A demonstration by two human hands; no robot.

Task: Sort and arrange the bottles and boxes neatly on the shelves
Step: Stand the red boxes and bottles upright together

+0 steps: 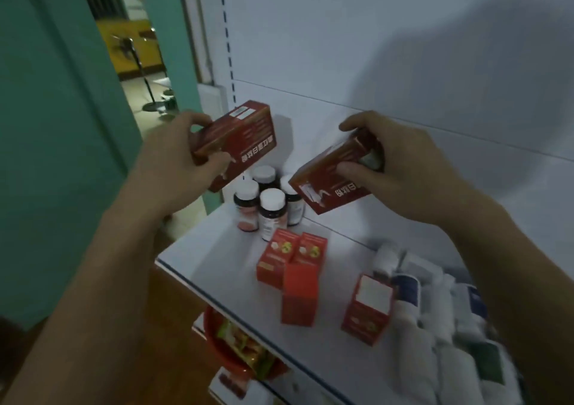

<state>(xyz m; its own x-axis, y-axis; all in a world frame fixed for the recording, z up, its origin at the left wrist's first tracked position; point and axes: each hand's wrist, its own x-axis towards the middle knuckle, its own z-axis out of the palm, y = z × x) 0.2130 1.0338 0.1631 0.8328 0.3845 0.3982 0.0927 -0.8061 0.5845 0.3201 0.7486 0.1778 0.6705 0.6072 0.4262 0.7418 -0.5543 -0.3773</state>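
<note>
Two rectangular red cardboard boxes (245, 143), handheld.

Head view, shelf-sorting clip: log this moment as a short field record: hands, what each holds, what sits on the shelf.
left hand: left hand grips a dark red box, held above the shelf
right hand: right hand grips a second dark red box, tilted
shelf: white shelf
back left: cluster of dark bottles with white caps, upright
middle: small red boxes, loosely grouped
right: pile of white packages, blurred
below: red basin with packets
</note>
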